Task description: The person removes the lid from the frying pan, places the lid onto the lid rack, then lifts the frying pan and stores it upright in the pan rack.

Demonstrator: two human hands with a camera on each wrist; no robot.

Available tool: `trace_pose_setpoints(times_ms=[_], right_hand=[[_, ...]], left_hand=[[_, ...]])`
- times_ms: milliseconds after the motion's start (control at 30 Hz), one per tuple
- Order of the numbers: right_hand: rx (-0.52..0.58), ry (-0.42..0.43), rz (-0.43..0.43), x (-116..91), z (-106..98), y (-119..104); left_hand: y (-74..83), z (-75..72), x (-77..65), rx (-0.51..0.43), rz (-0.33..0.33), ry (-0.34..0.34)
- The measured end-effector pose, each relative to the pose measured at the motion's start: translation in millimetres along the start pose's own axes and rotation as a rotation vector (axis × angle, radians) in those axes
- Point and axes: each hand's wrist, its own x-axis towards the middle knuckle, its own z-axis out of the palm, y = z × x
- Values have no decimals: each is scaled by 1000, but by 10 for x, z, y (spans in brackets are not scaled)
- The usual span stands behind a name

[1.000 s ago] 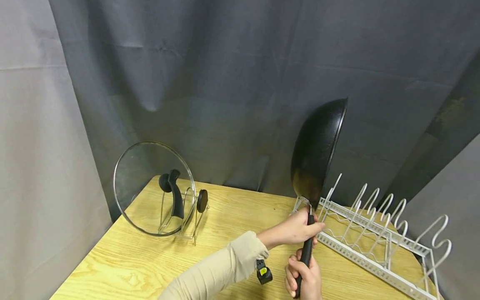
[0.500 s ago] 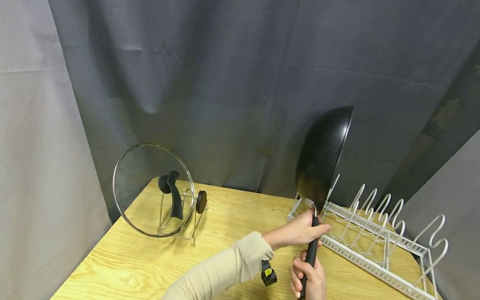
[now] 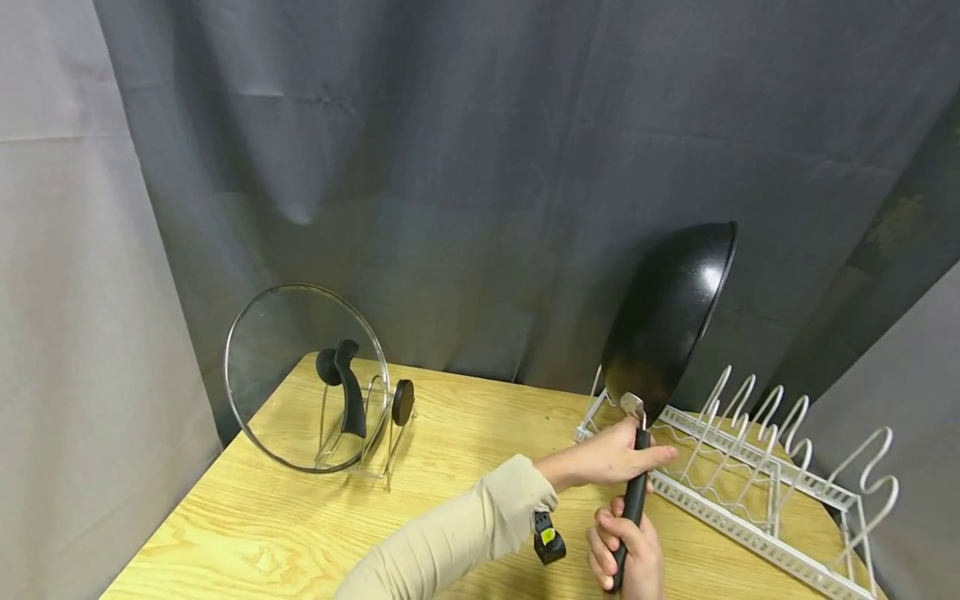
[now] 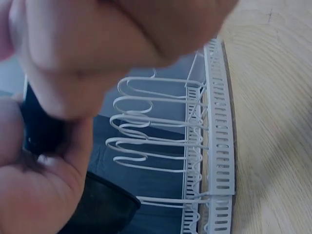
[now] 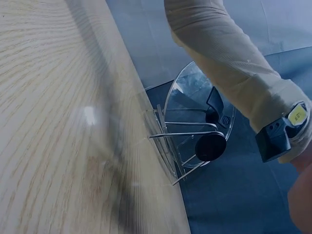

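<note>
A black wok (image 3: 667, 312) stands steeply tilted at the left end of the white wire rack (image 3: 757, 529), its open side facing right. Near the top of its black handle, my left hand (image 3: 611, 457) grips with the thumb laid across. My right hand (image 3: 632, 550) curls round the handle's lower end. In the left wrist view, fingers close round the dark handle, and the wok (image 4: 105, 207) overlaps the end of the rack (image 4: 219, 122). The right wrist view catches the left sleeve (image 5: 234, 63) with its strapped-on camera; the right hand itself lies outside that picture.
On the left of the wooden table (image 3: 247, 533), a glass lid (image 3: 281, 375) with a black handle leans in a small wire stand (image 3: 390, 454). A round black knob (image 3: 403, 402) sits beside it. Dark grey curtain (image 3: 465, 183) hangs close behind the table.
The wok has shifted right and slightly down toward the rack, and its top leans further right. Both hands have moved right with the handle, keeping their grip. Lid and stand are unchanged.
</note>
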Motion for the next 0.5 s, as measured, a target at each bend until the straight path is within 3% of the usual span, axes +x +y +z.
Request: trace_pose_setpoints(times_ms=[133, 233, 500], right_hand=[[-31, 33, 17, 5, -1, -4], [-80, 72, 37, 7, 0, 4], [-111, 75, 53, 10, 0, 28]], left_hand=[[-51, -22, 15, -89, -2, -33], [-85, -16, 6, -115, -24, -3], [-107, 24, -23, -66, -70, 92]])
